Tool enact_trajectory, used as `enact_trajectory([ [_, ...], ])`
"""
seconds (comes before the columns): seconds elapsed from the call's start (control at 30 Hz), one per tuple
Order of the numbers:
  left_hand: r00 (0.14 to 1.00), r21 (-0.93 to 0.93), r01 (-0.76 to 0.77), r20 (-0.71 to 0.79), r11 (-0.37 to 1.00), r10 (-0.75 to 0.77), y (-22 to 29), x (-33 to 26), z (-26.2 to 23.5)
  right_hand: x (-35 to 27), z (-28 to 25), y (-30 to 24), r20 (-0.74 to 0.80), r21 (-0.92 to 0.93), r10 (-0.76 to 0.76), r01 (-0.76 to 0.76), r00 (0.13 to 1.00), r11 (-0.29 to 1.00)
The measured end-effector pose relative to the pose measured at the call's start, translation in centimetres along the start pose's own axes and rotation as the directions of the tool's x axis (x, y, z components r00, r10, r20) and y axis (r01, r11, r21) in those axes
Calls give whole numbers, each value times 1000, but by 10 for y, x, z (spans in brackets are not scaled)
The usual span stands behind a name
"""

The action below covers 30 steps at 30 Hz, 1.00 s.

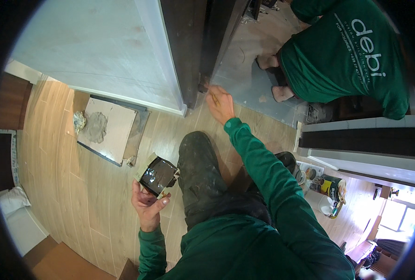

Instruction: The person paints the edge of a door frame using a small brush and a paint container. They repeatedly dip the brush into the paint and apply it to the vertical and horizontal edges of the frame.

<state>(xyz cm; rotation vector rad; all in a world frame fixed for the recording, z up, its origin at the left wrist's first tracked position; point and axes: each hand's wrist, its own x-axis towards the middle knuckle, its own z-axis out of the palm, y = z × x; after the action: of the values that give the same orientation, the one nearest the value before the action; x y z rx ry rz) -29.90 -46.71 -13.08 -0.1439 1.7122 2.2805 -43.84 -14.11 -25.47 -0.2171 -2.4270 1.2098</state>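
Note:
My left hand [147, 209] grips a small cut-open container [158, 176] from below. Glossy dark brown liquid fills it, and its rim is ragged on the right. Stretched forward, my right hand [220, 104] is closed on a small paintbrush [203, 87], mostly hidden by the fingers. Its dark tip is at the foot of the dark brown door frame [185, 51], close to the floor; whether it touches the wood I cannot tell.
A person in a green shirt [331, 56] crouches barefoot beyond the doorway. A board with grey putty [95, 127] lies on the wood-look floor at left. Several tins and tubs, including a yellow-and-black can [329, 186], stand at right. A pale wall [100, 46] borders the frame.

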Motion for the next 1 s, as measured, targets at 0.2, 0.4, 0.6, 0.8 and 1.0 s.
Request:
enact_trajectory([
  [0.2,1000,-15,1,8,1000,-1,5,1,8,-15,-28,-24,-76,26,-119,121,990,992],
  [0.4,993,-31,-14,121,999,17,13,2,27,-115,-128,-62,-59,82,25,-21,998,996],
  [0.6,918,-101,-75,383,992,108,15,7,78,-184,-245,-97,-253,544,483,-290,838,787],
  [0.8,779,-109,-172,593,979,202,21,10,148,-236,-305,-153,-381,742,449,-23,808,670],
  [1.0,657,-127,-122,733,984,176,30,-6,207,-256,-342,-210,-441,581,239,72,865,811],
])
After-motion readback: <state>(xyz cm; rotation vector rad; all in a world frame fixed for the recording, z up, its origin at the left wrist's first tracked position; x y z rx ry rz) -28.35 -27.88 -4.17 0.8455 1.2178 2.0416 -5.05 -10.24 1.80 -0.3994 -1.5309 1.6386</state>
